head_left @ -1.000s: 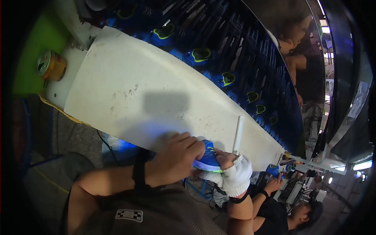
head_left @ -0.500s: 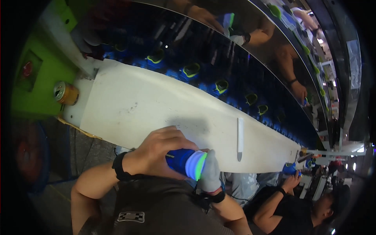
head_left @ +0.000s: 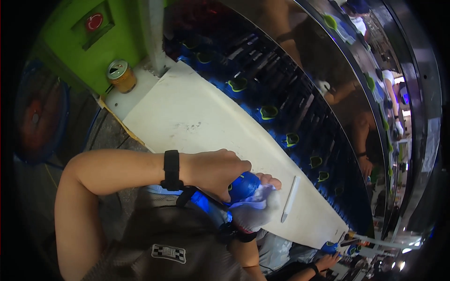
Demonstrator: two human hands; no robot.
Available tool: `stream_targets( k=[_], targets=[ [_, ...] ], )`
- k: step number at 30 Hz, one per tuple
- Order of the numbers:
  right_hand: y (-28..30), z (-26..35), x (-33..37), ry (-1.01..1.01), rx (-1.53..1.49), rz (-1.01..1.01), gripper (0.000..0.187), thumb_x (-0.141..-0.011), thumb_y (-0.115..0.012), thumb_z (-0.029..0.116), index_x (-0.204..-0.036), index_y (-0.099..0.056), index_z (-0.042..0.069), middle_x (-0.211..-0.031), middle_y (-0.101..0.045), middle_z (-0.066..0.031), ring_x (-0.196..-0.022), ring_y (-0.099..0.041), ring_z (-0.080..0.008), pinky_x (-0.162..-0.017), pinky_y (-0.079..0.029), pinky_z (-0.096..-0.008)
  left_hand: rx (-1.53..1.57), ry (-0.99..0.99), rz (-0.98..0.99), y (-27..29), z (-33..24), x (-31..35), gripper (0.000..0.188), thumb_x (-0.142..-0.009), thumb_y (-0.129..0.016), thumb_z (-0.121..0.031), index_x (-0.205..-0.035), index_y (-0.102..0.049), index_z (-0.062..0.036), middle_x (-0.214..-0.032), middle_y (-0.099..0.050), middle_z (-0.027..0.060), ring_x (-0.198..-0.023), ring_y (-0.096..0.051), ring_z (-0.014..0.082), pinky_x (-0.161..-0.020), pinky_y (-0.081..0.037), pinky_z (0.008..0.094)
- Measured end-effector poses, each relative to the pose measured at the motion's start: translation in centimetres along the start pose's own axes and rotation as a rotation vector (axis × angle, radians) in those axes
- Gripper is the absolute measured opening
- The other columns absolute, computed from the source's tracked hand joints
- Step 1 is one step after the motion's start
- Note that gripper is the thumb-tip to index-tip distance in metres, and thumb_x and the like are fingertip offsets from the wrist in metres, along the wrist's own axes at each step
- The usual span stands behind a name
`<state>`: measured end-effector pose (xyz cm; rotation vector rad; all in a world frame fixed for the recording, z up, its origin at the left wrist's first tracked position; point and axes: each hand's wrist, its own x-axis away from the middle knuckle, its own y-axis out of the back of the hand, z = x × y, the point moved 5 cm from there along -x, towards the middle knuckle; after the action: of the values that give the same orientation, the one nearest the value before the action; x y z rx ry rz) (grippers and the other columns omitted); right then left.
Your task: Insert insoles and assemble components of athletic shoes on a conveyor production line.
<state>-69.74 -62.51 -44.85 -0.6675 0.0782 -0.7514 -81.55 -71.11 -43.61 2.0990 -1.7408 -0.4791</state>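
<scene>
A rounded blue piece [head_left: 246,188], like the end of a shoe, is between my two hands at the near edge of the white work board [head_left: 201,110]. My left hand [head_left: 213,171], bare with a black band on its wrist, is wrapped over it from above. Beneath and beside it is my right hand [head_left: 258,206], in a pale glove with bare fingertips showing; its fingers close round the piece's far side. The palms hide much of the piece. To their right on the board lies a slim white tool [head_left: 291,199] with a pointed end.
Beyond the board runs a dark, blue-lit conveyor [head_left: 253,70] carrying several green-edged blue pieces [head_left: 269,112]. A yellow can [head_left: 123,77] stands at the left by a green panel [head_left: 112,42] with a red button [head_left: 94,22]. Another person's hand [head_left: 328,261] works at lower right.
My view has turned, so the board slants more steeply. Both hands have turned the blue piece; its glowing green rim no longer shows. My left forearm now lies level across the view.
</scene>
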Motion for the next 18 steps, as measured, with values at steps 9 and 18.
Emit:
stream_targets(
  k=[9, 18],
  targets=[
    [1.6, -0.4, -1.9, 0.118, 0.002, 0.163, 0.021, -0.089, -0.056, 0.018, -0.103, -0.044, 0.008, -0.105, -0.048, -0.0079, -0.1, -0.048, -0.0203, -0.097, -0.041, -0.0358, 0.037, 0.009, -0.005, 0.0, -0.6, -1.5, 0.05, -0.062, -0.083, -0.017, -0.098, -0.061, 0.0092, -0.08, -0.069, 0.0241, -0.078, -0.069, 0.0398, -0.073, -0.056, 0.0416],
    [3.1, 2.4, -1.7, 0.125, 0.134, 0.251, 0.024, -0.096, -0.051, 0.019, -0.116, -0.047, 0.006, -0.106, -0.053, -0.0099, -0.099, -0.051, -0.0204, -0.095, -0.042, -0.0377, -0.004, -0.232, 0.06, -1.7, -4.8, -3.4, 0.046, -0.073, -0.077, -0.003, -0.106, -0.049, 0.0117, -0.077, -0.066, 0.0259, -0.073, -0.069, 0.0412, -0.062, -0.054, 0.0447]
  ],
)
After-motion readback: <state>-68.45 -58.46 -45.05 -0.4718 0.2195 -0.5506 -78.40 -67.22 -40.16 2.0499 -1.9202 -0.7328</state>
